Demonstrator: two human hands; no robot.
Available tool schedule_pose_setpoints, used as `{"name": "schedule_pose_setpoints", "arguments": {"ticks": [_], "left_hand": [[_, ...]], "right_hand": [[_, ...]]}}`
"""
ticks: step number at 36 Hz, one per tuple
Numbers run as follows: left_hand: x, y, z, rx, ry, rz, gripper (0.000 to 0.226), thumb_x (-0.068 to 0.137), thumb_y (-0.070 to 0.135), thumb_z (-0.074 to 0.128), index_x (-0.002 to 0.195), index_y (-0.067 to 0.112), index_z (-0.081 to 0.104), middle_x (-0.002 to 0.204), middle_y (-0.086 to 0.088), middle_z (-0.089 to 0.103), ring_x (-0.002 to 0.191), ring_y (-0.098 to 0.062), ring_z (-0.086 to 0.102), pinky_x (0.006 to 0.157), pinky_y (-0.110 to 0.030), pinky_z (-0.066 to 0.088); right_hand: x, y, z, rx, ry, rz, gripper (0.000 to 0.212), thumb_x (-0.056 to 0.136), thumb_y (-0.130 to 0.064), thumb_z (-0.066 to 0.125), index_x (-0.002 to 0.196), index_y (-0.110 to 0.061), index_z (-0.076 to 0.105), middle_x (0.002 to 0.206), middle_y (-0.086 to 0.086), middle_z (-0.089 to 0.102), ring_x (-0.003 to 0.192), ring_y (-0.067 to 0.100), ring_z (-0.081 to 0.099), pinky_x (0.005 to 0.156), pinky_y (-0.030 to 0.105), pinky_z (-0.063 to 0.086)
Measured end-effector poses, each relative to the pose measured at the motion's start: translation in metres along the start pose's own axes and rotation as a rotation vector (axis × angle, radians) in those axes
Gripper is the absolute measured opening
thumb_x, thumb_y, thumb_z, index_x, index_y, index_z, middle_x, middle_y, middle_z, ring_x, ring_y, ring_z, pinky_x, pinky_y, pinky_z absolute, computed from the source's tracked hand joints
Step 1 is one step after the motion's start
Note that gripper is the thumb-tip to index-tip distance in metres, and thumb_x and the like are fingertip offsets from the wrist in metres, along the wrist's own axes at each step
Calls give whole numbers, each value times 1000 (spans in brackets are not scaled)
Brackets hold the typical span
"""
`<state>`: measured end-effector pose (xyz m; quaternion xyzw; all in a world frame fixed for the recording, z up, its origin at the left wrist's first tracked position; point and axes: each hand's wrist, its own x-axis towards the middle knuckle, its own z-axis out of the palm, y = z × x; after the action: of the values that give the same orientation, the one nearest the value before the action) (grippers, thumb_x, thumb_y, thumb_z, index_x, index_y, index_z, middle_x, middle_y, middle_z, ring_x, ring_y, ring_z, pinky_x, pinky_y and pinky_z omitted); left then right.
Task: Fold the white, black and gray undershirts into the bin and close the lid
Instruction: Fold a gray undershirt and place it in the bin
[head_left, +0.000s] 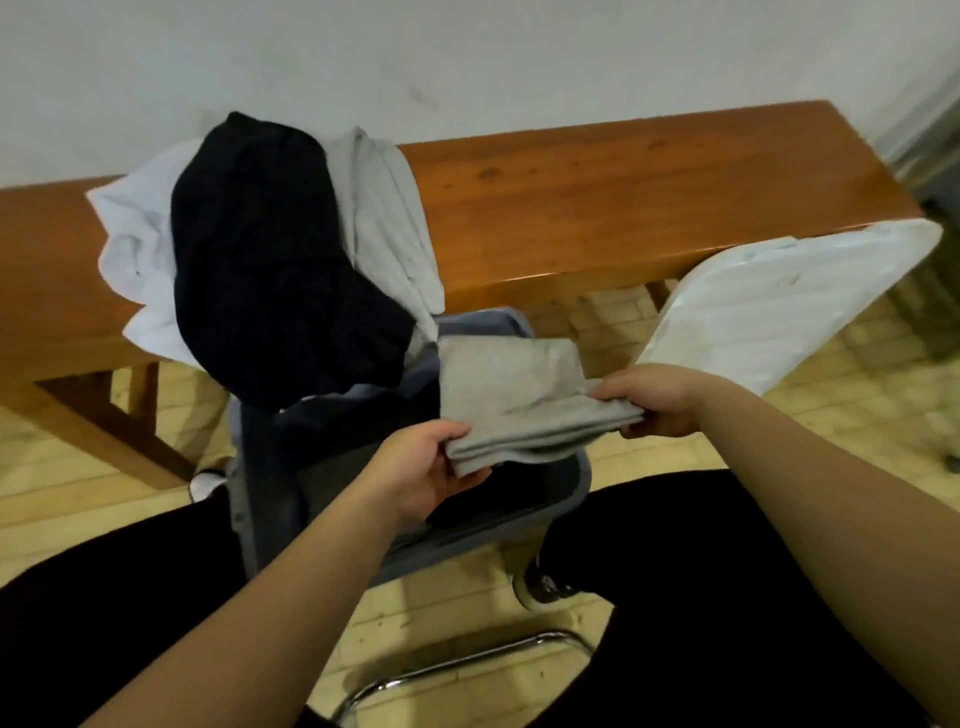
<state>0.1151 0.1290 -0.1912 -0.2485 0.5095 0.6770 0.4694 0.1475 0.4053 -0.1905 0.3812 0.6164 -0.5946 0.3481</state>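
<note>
Both hands up front: left hand (415, 467) and right hand (657, 402) each pinch an end of the folded gray undershirt (511, 400), held right over the open bin (566, 493). Looks like the drop-in step; next it needs lowering flat. Bin's inside too dark to read. Beyond, black undershirt (270, 260) w/ white undershirt (135, 239) heaped on bench (623, 197), lid (779, 301) propped beside it
</note>
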Motion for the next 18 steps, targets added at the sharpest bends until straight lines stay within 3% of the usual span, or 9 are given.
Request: {"name": "schedule_pose_setpoints", "arguments": {"ticks": [6,11,13,15,18], "left_hand": [[14,-29,-32,-107,10,-162,21,99,7,44,111,-3,58,97,-21,67,84,-34,66,56,-36,60],[32,-45,-61,-179,46,-191,23,98,6,45,116,-4,55,108,-24,67,85,-36,70,94,-45,49],[42,-45,-70,-217,63,-196,26,98,6,45,121,-2,55,117,-24,65,94,-37,69,89,-44,55],[49,-41,-74,-223,80,-180,25,98,6,46,120,-1,55,116,-23,66,95,-36,69,73,-37,60],[66,-28,-81,-196,131,-159,19,98,6,46,112,2,58,105,-19,69,84,-33,72,63,-33,59]], "right_hand": [[36,3,17,-194,19,208,18,97,-19,59,104,-4,63,80,11,59,65,17,56,57,26,47],[74,16,41,-348,-6,302,34,95,-21,61,124,-3,55,101,16,62,78,24,61,63,32,55],[86,16,52,-334,20,298,36,96,-22,62,126,-4,53,113,19,62,90,28,63,70,35,58],[90,9,64,-323,49,257,30,98,-21,59,122,-5,52,107,17,58,86,26,60,60,32,58],[107,-9,77,-248,100,217,25,99,-21,56,121,-11,49,99,13,52,81,25,56,47,28,55]]}}
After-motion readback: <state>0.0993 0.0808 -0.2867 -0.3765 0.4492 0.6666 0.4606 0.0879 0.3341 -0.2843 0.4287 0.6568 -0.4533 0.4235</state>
